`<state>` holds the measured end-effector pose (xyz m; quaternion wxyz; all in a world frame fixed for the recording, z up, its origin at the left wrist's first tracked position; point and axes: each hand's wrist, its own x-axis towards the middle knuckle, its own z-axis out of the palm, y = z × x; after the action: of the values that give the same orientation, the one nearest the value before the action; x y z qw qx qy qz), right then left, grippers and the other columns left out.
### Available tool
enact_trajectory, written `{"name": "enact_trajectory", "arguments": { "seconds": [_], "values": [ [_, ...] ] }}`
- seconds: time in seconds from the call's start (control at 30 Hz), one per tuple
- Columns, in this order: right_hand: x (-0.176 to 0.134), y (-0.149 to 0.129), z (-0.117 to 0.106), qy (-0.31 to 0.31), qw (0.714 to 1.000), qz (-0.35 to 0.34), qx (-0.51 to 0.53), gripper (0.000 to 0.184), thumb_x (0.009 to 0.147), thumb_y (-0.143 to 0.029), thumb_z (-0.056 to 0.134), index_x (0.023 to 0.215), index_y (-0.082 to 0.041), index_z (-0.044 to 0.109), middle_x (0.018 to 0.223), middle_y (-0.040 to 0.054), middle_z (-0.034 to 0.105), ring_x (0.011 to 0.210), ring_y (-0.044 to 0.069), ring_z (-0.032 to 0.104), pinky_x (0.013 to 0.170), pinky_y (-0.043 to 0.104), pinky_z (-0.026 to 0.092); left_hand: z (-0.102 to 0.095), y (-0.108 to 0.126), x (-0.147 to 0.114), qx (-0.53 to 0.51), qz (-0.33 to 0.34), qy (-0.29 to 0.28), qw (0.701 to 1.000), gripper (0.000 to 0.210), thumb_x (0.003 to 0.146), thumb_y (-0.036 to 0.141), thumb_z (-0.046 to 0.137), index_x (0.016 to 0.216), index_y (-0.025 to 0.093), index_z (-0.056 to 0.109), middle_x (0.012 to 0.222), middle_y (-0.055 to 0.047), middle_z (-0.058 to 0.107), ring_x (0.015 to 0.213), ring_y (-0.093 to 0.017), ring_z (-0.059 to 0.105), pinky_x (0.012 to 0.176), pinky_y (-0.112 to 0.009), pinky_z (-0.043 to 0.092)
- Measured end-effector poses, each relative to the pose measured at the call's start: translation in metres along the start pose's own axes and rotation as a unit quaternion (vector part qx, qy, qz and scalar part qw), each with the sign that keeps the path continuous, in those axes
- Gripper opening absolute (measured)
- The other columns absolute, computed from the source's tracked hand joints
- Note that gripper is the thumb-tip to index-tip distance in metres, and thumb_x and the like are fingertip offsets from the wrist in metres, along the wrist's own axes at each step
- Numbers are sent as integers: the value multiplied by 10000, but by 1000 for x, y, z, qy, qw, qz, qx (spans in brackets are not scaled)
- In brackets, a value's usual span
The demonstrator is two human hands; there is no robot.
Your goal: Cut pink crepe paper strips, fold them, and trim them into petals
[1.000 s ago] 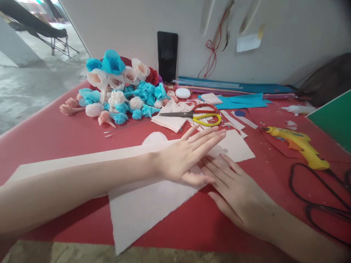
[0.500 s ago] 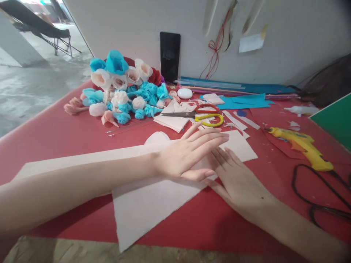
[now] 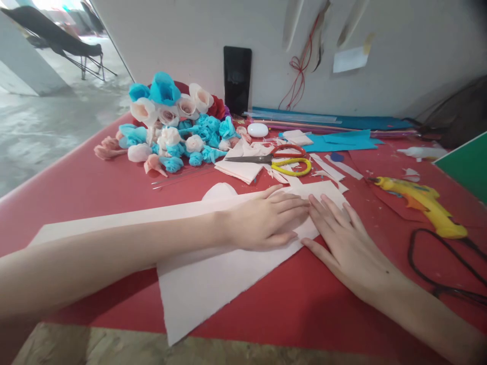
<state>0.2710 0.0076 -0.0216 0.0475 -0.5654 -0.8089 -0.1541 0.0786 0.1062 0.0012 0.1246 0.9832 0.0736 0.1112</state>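
A large sheet of pale pink paper (image 3: 205, 289), folded or overlapped at an angle, lies on the red tabletop. My left hand (image 3: 266, 218) rests flat on it, palm down, fingers stretched to the right. Beside its fingertips, my right hand (image 3: 338, 233) lies palm down with spread fingers over the paper's right end. Neither hand grips anything. A rounded pale paper piece (image 3: 219, 191) peeks out past the sheet's far edge; the rest of it is hidden. Just beyond the hands are scissors (image 3: 281, 159) with one red and one yellow handle, lying on folded paper and scraps.
Blue, white and pink paper flowers (image 3: 171, 132) are heaped at the back left. A black phone (image 3: 237, 81) leans on the wall near a white oval case (image 3: 257, 130). On the right lie a yellow glue gun (image 3: 422, 200) with its black cord (image 3: 413, 253) and a green board (image 3: 466, 170).
My right hand has slid out from under the left fingers and moved right, its fingers now spread. My left hand has lowered flat onto the paper. The view has shifted slightly.
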Motion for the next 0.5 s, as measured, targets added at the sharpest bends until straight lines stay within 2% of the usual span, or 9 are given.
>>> {"name": "enact_trajectory", "arguments": {
  "seconds": [0.1, 0.2, 0.37, 0.5],
  "values": [
    [-1, 3, -2, 0, 1000, -11, -11, 695, 922, -522, 141, 1317, -19, 412, 1383, 144, 431, 1286, 307, 370, 980, 539, 359, 2, 1, 2, 4, -25, -43, 999, 563, 908, 371, 348, 1351, 24, 347, 1435, -148, 347, 1353, -236, 271, 1138, -443, 131],
    [-3, 8, -3, 5, 999, -29, -25, 685, 922, -526, 143, 1319, -39, 415, 1375, 141, 445, 1271, 310, 388, 976, 546, 347, 2, 1, 3, 16, -30, -62, 998, 581, 905, 373, 348, 1365, 18, 325, 1451, -163, 301, 1370, -253, 230, 1138, -450, 120],
    [-17, 18, -7, 26, 995, -76, -53, 668, 921, -517, 177, 1290, -31, 449, 1315, 200, 500, 1205, 363, 445, 935, 597, 319, 1, 1, 2, 22, -25, -62, 998, 552, 905, 364, 352, 1356, 45, 349, 1457, -157, 292, 1367, -265, 234, 1125, -487, 138],
    [-29, 25, -21, 44, 991, -106, -72, 617, 929, -467, 187, 1227, -40, 516, 1270, 245, 523, 1183, 408, 448, 911, 641, 288, 2, 1, 1, 24, -20, -56, 998, 536, 909, 363, 350, 1342, 47, 365, 1449, -162, 311, 1357, -266, 256, 1114, -509, 157]
  ]
}}
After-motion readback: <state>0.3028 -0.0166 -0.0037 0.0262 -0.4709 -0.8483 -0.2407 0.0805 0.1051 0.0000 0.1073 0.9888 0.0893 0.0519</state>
